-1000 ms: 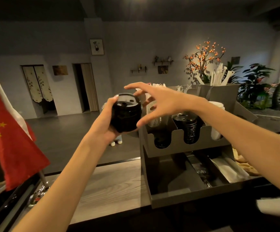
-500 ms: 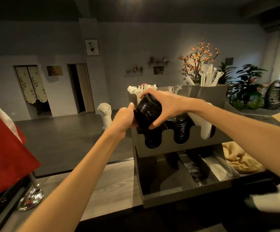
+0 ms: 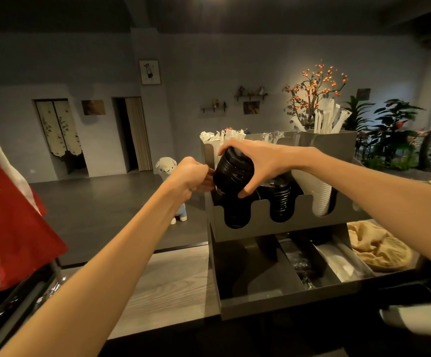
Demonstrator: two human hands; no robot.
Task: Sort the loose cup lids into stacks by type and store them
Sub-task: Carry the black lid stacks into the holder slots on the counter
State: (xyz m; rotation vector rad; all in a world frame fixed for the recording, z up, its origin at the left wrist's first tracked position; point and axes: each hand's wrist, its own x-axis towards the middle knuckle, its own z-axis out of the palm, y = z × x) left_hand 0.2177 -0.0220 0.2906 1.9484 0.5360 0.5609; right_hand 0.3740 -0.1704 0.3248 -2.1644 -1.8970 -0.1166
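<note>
Under the right hand, stack of black lids tilting over the organizer's left slot, fingers wrapping it, left hand beside, fingers curling, its grasp being hidden.

Head view. The right hand grips a tilted stack of black lids from above, over the left slot of a grey organizer standing on the table. The left hand, fingers curled, meets the stack's lower end, apparently pinching it. Neighbouring slots hold more black lids and white lids. A red flag stands at left.
</note>
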